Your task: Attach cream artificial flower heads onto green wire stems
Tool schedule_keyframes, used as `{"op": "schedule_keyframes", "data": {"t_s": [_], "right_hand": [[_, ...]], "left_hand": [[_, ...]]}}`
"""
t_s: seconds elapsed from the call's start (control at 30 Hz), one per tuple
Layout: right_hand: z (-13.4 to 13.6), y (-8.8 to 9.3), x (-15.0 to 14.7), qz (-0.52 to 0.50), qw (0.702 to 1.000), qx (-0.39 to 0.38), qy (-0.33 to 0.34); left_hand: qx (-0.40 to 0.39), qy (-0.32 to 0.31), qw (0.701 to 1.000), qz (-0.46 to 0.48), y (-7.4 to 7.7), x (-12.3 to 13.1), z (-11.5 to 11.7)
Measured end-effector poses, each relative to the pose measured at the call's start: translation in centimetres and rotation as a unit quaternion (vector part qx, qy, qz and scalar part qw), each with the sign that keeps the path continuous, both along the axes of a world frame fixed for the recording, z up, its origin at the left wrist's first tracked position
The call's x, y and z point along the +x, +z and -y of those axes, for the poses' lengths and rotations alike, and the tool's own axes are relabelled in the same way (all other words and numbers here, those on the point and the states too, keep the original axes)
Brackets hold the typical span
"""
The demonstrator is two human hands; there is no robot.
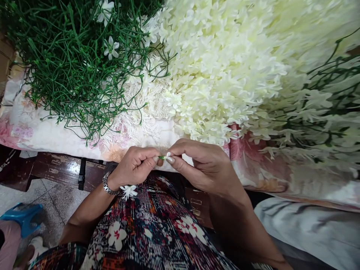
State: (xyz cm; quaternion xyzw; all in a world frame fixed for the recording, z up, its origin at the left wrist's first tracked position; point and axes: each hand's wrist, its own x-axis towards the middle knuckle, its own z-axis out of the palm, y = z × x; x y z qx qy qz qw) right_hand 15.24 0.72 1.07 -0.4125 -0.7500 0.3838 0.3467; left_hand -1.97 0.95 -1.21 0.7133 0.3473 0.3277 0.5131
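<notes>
My left hand (135,165) pinches a thin green plastic stem (161,157) between thumb and fingers; a metal watch sits on its wrist. My right hand (202,163) pinches a small white artificial flower (168,156) at the end of that stem. Both hands meet just above my lap, at the table's front edge. A loose white flower (128,191) lies on my patterned dress below the left wrist.
A tangle of green stems (73,56) fills the table's back left. A big heap of cream-white flowers (225,63) covers the middle and right, on a floral cloth (42,131). A blue stool (24,217) stands on the floor at left.
</notes>
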Motion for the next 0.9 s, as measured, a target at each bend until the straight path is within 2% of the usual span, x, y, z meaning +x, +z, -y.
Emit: {"op": "schedule_keyframes", "data": {"t_s": [0.43,0.63,0.9], "right_hand": [[0.0,-0.19,-0.01,0.083,0.992,0.09,-0.011],[-0.03,-0.56,0.02,0.1,0.99,0.101,-0.013],[-0.29,0.02,-0.13,0.111,0.989,0.103,0.009]], "left_hand": [[0.013,0.005,1.0,-0.02,0.1,0.17,-0.01],[0.032,0.021,0.999,-0.021,-0.01,0.46,0.15],[0.062,0.03,0.997,-0.018,-0.19,0.59,0.08]]}}
